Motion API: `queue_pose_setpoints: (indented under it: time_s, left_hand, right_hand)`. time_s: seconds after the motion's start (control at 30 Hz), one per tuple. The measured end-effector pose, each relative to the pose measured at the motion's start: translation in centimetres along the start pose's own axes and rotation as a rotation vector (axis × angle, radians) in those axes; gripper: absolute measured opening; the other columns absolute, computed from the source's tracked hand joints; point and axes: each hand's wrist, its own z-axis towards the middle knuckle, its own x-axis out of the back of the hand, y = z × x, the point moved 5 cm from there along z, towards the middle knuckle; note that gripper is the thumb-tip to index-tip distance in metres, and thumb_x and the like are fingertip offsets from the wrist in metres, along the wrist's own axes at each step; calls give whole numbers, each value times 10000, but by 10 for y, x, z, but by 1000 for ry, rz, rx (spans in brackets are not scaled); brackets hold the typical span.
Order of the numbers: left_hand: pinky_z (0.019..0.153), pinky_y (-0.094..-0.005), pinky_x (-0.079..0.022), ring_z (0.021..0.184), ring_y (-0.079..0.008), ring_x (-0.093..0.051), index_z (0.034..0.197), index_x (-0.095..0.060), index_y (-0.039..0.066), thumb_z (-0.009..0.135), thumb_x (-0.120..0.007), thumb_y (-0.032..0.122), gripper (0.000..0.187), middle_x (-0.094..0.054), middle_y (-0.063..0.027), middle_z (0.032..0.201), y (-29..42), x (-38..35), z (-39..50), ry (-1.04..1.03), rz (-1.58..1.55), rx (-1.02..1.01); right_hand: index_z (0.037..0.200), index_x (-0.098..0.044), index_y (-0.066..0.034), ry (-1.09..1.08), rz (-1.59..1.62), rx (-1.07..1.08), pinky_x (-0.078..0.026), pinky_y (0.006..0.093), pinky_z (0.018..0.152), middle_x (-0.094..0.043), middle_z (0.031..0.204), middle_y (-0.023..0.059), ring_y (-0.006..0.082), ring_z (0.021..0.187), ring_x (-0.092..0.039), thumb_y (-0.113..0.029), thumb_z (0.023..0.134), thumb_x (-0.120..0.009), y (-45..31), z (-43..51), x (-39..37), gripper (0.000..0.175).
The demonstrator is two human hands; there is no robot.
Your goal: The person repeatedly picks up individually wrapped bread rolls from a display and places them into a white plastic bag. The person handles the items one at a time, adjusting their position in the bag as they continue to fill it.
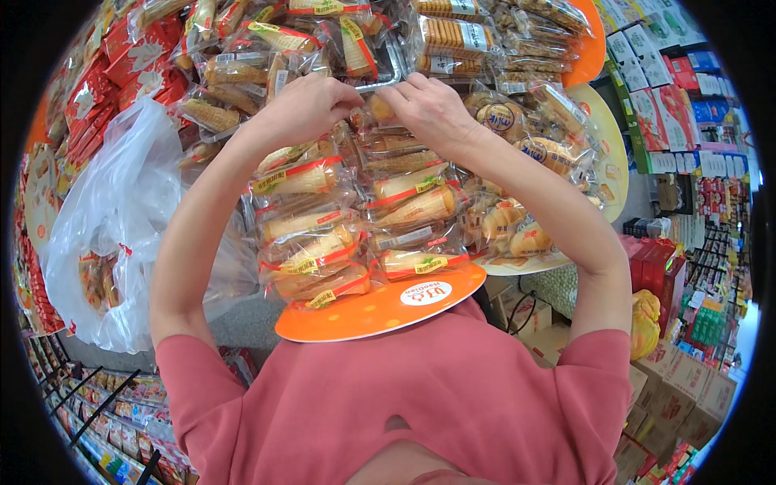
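Rows of bread cones in clear plastic wrappers [303,182] lie on an orange display board [376,315] in front of me. At the far end of these rows, my left hand [315,100] is bent over the packs near the rim of a metal tray [394,60], its thumb and fingers pointing right. Close by on the right, my right hand [424,103] has its fingertips on a wrapped bread piece [381,109] beside the same rim. Whether the left fingers hold anything cannot be told. More wrapped cones [279,36] lie beyond both hands.
A white plastic bag [121,224] with packaged food inside hangs at the left, below red packets [142,54]. Packs of wrapped biscuits [454,36] and bread rolls [527,236] lie at the right. Cardboard boxes [685,376] stand at the lower right.
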Motion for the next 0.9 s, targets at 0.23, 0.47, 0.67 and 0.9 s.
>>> queue_pose_setpoints:
  time_s: [0.23, 0.47, 0.67, 0.9]
  left_hand:
    - [764, -470, -552, 854, -338, -716, 961, -729, 70, 844, -769, 320, 279, -737, -120, 853, 18, 9, 1, 17, 150, 142]
    - [692, -457, -570, 794, -344, -724, 880, -729, 76, 851, -723, 239, 166, -725, -146, 807, 19, -12, 10, 84, 411, 19]
    - [676, -459, -571, 769, -361, -721, 777, -731, 42, 795, -698, 128, 93, -712, -176, 769, 21, -22, 26, -72, 427, -17]
    - [684, -459, -565, 771, -366, -714, 817, -744, 36, 822, -737, 208, 172, -708, -176, 765, 13, -21, 25, -79, 383, -12]
  right_hand:
    - [1046, -608, -71, 191, 138, 32, -573, 336, 747, -635, 913, 36, 221, 868, -634, -135, 815, -645, -3, 2, -8, 243]
    - [862, -635, -90, 109, 102, 34, -509, 355, 789, -637, 865, 35, 224, 880, -621, -114, 755, -654, 17, -19, -2, 111]
    - [985, -721, -58, -226, 65, 33, -524, 354, 831, -709, 979, 45, 227, 973, -650, -92, 781, -651, 11, -21, -17, 219]
    - [1087, -727, -69, -107, 100, 58, -466, 364, 944, -722, 1112, 38, 201, 1056, -615, -90, 788, -646, 18, -32, -10, 310]
